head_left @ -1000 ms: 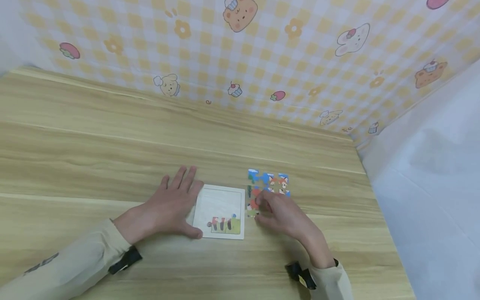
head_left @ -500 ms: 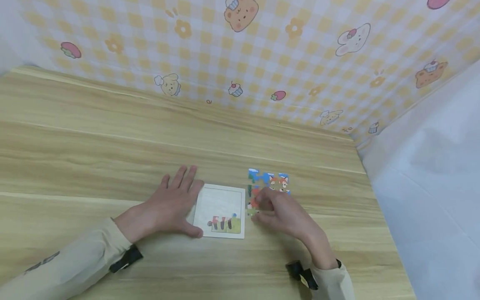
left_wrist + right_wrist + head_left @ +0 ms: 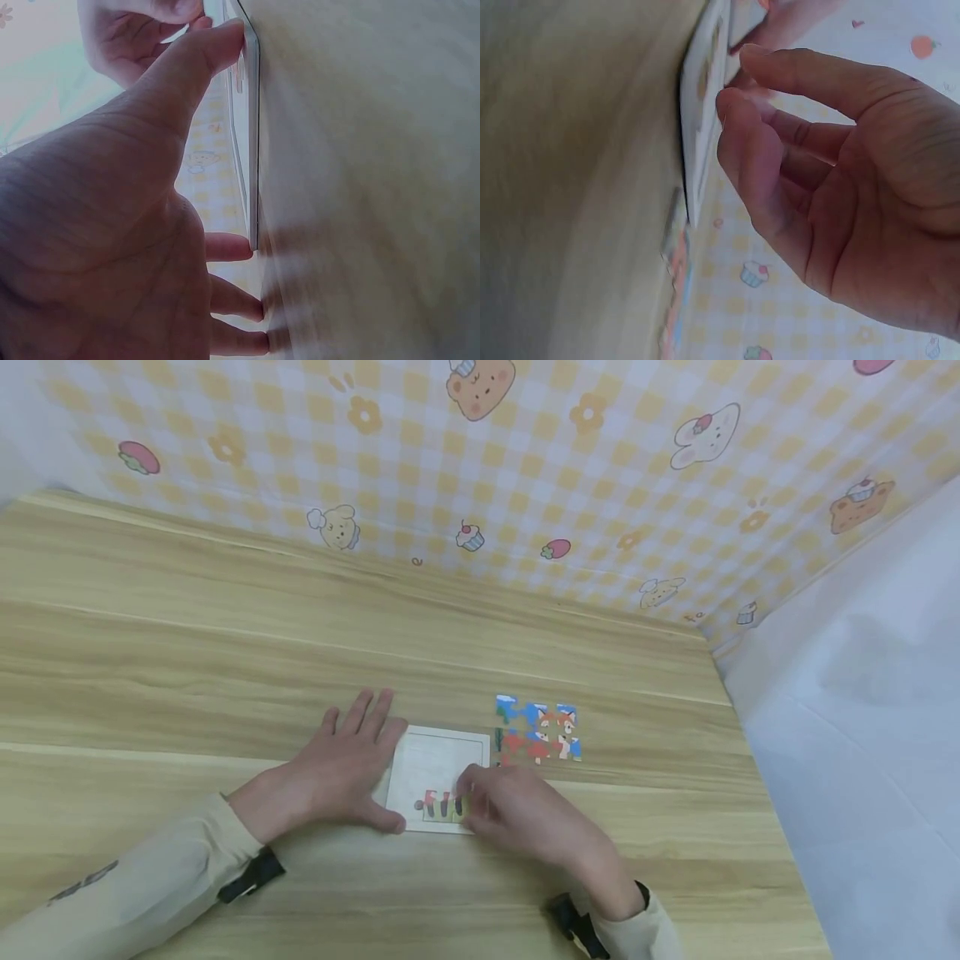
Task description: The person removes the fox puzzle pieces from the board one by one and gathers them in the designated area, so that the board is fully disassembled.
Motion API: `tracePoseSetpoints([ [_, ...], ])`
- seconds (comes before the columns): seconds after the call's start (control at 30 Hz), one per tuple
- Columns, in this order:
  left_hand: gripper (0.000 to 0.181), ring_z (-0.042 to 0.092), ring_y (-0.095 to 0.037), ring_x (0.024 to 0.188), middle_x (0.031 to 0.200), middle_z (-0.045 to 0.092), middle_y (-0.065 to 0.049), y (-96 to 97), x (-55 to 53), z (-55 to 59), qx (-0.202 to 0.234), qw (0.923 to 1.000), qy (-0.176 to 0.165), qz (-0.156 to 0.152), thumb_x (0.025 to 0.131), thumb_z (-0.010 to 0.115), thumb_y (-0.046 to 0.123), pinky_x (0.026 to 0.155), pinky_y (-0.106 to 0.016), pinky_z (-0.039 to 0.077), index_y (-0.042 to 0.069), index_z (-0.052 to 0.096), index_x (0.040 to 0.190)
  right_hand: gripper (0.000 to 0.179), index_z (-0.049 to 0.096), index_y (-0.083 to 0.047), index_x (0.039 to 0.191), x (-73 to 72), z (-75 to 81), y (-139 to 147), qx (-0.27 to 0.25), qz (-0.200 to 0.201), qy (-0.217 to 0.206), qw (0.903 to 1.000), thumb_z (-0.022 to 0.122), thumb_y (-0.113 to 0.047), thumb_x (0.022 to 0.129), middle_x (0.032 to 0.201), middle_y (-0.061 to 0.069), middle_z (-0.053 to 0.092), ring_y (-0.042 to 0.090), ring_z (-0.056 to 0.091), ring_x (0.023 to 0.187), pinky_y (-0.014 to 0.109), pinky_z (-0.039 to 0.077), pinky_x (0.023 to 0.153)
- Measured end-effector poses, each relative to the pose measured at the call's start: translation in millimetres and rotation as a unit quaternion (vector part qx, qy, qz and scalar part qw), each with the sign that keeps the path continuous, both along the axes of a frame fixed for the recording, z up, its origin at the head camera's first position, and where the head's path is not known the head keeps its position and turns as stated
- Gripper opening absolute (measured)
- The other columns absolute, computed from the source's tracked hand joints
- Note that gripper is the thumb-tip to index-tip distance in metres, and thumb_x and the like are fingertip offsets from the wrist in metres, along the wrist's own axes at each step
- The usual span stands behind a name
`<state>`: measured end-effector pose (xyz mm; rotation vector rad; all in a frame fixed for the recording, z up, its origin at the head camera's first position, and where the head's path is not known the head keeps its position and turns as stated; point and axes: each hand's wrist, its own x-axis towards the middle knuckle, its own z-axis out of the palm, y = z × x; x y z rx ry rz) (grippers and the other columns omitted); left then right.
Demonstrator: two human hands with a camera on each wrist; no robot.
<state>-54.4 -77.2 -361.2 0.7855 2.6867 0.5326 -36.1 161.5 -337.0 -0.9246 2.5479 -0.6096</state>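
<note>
A white square puzzle tray (image 3: 431,756) lies on the table, with a few jigsaw pieces (image 3: 444,807) set along its lower edge. My left hand (image 3: 337,777) rests spread along the tray's left side; in the left wrist view its thumb (image 3: 221,45) touches the rim. Over the lower right corner of the tray is my right hand (image 3: 525,814), fingers bent and thumb near the index fingertip. In the right wrist view a gap shows between those fingertips (image 3: 735,101); whether a small piece is between them cannot be made out. The hand hides the tray corner.
Right of the tray lie several loose jigsaw pieces (image 3: 538,745), some showing a fox face and blue sky. The wooden table (image 3: 225,668) stretches around, and a yellow checked cloth (image 3: 420,460) hangs behind it. White cloth (image 3: 862,718) is at the right.
My right hand has moved left from the loose pieces to above the tray's lower right corner, uncovering pieces it hid before. My left hand has stayed at the tray's side.
</note>
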Motion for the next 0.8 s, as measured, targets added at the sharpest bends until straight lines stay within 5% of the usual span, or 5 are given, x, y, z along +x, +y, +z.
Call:
tracePoseSetpoints([
  [0.33,0.100,0.010,-0.051,0.132,0.146,0.014,-0.033,-0.3,-0.6,-1.2,0.004,1.0000,0.007,0.000,0.059,0.078,0.058,0.095,-0.072,0.016,0.001,0.037,0.130,0.021,0.060,-0.009,0.102,-1.1,-5.3,-14.7,0.034,-0.004,-0.013,0.9993,0.065,-0.009,0.082,0.056,-0.012,0.044,0.003,0.041,0.053,0.019,0.038,0.058],
  [0.8,0.101,0.011,-0.052,0.132,0.145,0.015,-0.034,1.1,-0.6,-2.3,-0.001,0.9999,0.014,0.002,0.059,0.078,0.058,0.095,-0.072,0.017,0.000,0.037,0.130,0.019,0.053,-0.007,0.100,-1.7,-8.9,-16.2,0.020,-0.006,-0.043,0.9988,0.064,-0.003,0.084,0.061,-0.008,0.046,0.004,0.043,0.057,0.019,0.039,0.055],
])
